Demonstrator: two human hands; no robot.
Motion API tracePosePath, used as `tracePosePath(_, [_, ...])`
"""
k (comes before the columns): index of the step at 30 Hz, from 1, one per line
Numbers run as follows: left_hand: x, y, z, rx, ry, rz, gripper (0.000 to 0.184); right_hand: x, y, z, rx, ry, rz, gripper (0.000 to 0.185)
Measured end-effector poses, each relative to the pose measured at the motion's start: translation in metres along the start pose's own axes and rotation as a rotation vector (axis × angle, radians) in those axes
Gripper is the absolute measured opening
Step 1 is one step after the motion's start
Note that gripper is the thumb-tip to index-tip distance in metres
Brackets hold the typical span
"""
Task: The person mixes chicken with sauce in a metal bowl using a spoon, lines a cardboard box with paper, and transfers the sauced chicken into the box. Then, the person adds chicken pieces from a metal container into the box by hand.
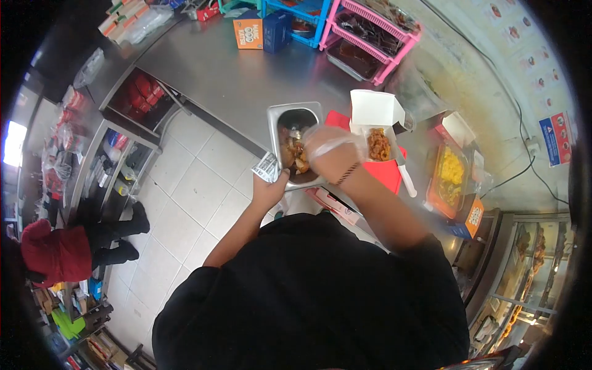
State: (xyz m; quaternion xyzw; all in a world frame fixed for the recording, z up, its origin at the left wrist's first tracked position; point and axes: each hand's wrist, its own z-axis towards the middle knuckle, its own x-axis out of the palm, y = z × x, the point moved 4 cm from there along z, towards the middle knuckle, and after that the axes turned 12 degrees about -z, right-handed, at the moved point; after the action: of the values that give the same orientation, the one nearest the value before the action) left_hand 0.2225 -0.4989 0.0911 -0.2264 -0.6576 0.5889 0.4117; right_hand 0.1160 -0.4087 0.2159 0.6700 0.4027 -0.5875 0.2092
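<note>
My left hand (pixel 270 190) holds the near left corner of a deep metal pan (pixel 274 116), with a printed packet (pixel 266 167) at its fingers. Pieces of sauced food (pixel 300 161) lie inside the pan. Over the pan's right rim is my right hand (pixel 330 148), in a clear plastic glove, its fingertips reaching down among the food and partly hidden. Just right of it, an open white box (pixel 372 108) holds chopped brown food (pixel 378 145). The box rests on a red board (pixel 381 174), beside a knife with a white handle (pixel 407 181).
A tub of yellow food (pixel 451 172) stands at the right. Pink stacked baskets (pixel 364 37) and an orange-and-blue box (pixel 249 34) are at the back of the metal counter (pixel 216 55). Another person in red (pixel 58 253) is at far left, near shelves.
</note>
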Motion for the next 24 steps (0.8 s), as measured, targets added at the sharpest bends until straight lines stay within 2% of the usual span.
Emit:
tracePosePath(1, [-0.005, 0.006, 0.002, -0.016, -0.009, 0.009, 0.006, 0.001, 0.008, -0.003, -0.005, 0.133, 0.018, 0.018])
tracePosePath(4, [-0.016, 0.004, 0.005, -0.023, -0.072, -0.027, 0.006, 0.034, 0.019, -0.01, -0.174, 0.057, -0.08, 0.014])
tracePosePath(5, [-0.018, 0.001, 0.004, -0.03, -0.087, -0.022, 0.006, 0.034, 0.015, -0.014, -0.203, -0.095, -0.047, 0.014])
tracePosePath(8, [-0.02, 0.002, 0.002, -0.006, -0.102, -0.037, 0.008, -0.01, 0.005, -0.042, -0.212, -0.105, -0.057, 0.014])
tracePosePath(10, [-0.022, 0.003, 0.003, -0.008, -0.087, -0.006, 0.008, -0.012, 0.013, -0.052, -0.182, 0.06, -0.036, 0.014])
tracePosePath(12, [-0.013, 0.0, -0.004, 0.002, -0.1, -0.057, 0.007, 0.005, 0.019, -0.049, -0.162, 0.056, 0.012, 0.016])
tracePosePath(14, [-0.006, 0.0, -0.007, -0.013, -0.09, -0.078, 0.006, 0.052, 0.021, -0.035, -0.169, -0.118, 0.085, 0.018])
tracePosePath(17, [-0.002, 0.005, -0.011, -0.062, -0.061, -0.074, 0.006, 0.039, 0.012, -0.03, -0.175, -0.246, 0.089, 0.025])
tracePosePath(20, [-0.001, 0.008, -0.014, -0.116, -0.04, -0.073, 0.006, 0.034, -0.001, -0.033, -0.068, -0.247, 0.132, 0.031])
tracePosePath(23, [0.002, 0.003, -0.017, -0.121, 0.017, -0.055, 0.006, 0.012, -0.012, -0.05, -0.108, -0.471, 0.105, 0.032])
tracePosePath(24, [0.004, -0.001, -0.017, -0.109, 0.01, -0.055, 0.005, 0.003, -0.016, -0.053, -0.08, -0.44, 0.049, 0.031])
